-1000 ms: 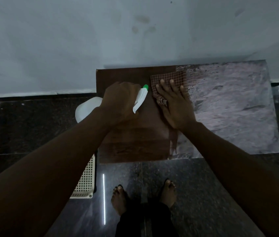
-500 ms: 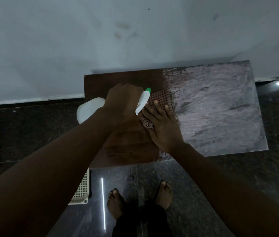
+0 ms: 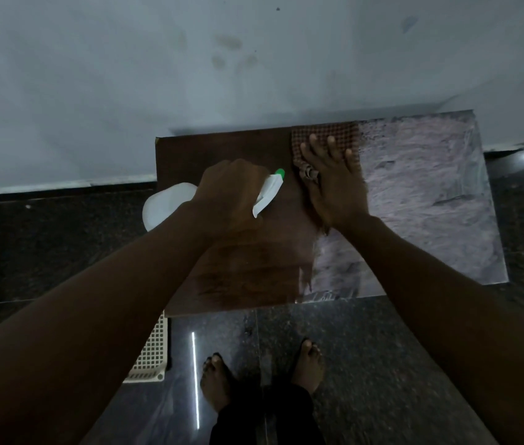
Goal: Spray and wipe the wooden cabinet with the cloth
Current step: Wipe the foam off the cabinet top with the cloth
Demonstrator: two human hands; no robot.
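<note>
while i watch from above, my right hand (image 3: pixel 334 187) lies flat, fingers spread, on the checked cloth (image 3: pixel 325 134), pressing it to the far edge of the wooden cabinet (image 3: pixel 241 271) top, where dark wood meets the pale filmed half. my left hand (image 3: pixel 228 194) grips the white spray bottle (image 3: pixel 267 195) just beside it.

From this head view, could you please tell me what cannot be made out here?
Head view, dim light.
The spray bottle: the left hand and left forearm hide its neck and trigger.
The cloth: its near part lies under the right hand.
The cabinet: front and sides are hidden beneath its own top.
The white basket: mostly behind the left forearm.
</note>
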